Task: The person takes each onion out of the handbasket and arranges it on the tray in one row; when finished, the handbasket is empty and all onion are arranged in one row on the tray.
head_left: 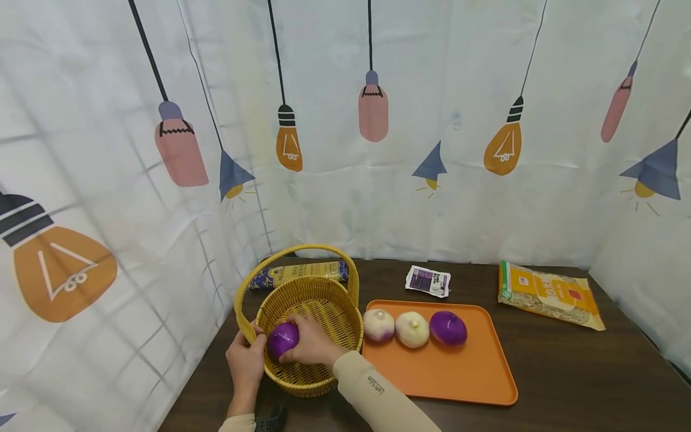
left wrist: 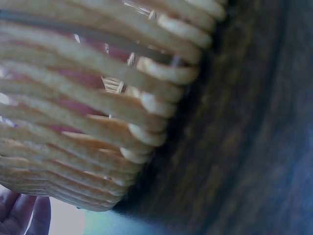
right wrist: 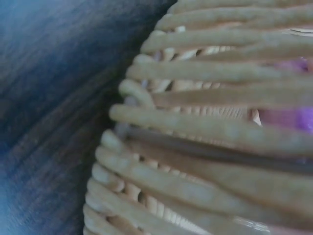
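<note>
A yellow woven basket point(head_left: 310, 290) with a tall arched handle stands at the table's left. My left hand point(head_left: 245, 363) grips its left side, where the handle meets the rim. Inside the basket, my right hand point(head_left: 313, 342) holds a shiny purple onion point(head_left: 283, 339) near the left inner wall. Weave strands of the basket point(left wrist: 98, 88) fill much of the left wrist view, with some left-hand fingers point(left wrist: 22, 215) at the lower left. Through gaps in the weave, purple of the onion point(right wrist: 307, 119) shows in the right wrist view.
Right of the basket, an orange tray point(head_left: 442, 372) bears two whitish onions point(head_left: 412, 330) and a purple one point(head_left: 448, 328). A long blue-and-yellow package point(head_left: 302, 273) lies behind the basket. Farther back are a small white-and-purple packet point(head_left: 428, 281) and a yellow bag point(head_left: 550, 294). Printed curtains point(head_left: 335, 198) border the table.
</note>
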A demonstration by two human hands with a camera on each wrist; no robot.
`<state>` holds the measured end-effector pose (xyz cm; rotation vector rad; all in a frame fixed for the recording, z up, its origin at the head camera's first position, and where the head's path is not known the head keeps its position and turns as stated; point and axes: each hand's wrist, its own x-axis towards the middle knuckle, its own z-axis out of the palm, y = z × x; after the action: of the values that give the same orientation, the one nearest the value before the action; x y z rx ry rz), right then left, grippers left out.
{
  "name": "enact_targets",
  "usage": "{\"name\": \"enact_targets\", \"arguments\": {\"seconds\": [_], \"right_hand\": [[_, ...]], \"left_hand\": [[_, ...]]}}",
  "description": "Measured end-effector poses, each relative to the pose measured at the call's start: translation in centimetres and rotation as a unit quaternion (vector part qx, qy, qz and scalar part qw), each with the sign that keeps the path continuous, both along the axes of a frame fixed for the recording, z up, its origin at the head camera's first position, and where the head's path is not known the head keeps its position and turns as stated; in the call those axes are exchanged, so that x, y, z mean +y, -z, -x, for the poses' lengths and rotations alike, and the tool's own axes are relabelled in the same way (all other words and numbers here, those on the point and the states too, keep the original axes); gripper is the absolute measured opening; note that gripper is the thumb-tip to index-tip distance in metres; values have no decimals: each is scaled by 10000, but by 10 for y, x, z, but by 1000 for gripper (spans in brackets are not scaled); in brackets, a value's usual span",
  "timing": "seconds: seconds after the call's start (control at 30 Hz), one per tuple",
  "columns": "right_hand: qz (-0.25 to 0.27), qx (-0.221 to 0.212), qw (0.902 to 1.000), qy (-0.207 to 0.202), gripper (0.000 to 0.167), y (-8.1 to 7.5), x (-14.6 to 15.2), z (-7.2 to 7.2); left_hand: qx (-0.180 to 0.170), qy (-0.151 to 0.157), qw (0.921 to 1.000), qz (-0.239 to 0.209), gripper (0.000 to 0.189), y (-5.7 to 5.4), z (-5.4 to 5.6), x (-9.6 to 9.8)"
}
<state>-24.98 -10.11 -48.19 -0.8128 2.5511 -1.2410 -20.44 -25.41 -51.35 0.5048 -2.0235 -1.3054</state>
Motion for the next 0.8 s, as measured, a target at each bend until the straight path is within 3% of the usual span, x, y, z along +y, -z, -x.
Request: {"name": "enact_targets", "arguments": {"seconds": [0.1, 0.4, 0.63, 0.8], "right_hand": [[19, 0, 10000, -94, 75, 0, 0, 0], [269, -471, 9982, 271, 75, -5, 8, -4], [913, -1006, 9898, 420, 73, -11, 21, -4], [708, -788, 9921, 668, 74, -12, 33, -5]], "left_hand": [[5, 0, 10000, 4, 10, -1, 0, 0], [-13, 32, 10000, -36, 9, -2, -2, 1], [67, 8, 10000, 56, 8, -3, -1, 3], [-11, -61, 10000, 64, 8, -4, 0, 2]]}}
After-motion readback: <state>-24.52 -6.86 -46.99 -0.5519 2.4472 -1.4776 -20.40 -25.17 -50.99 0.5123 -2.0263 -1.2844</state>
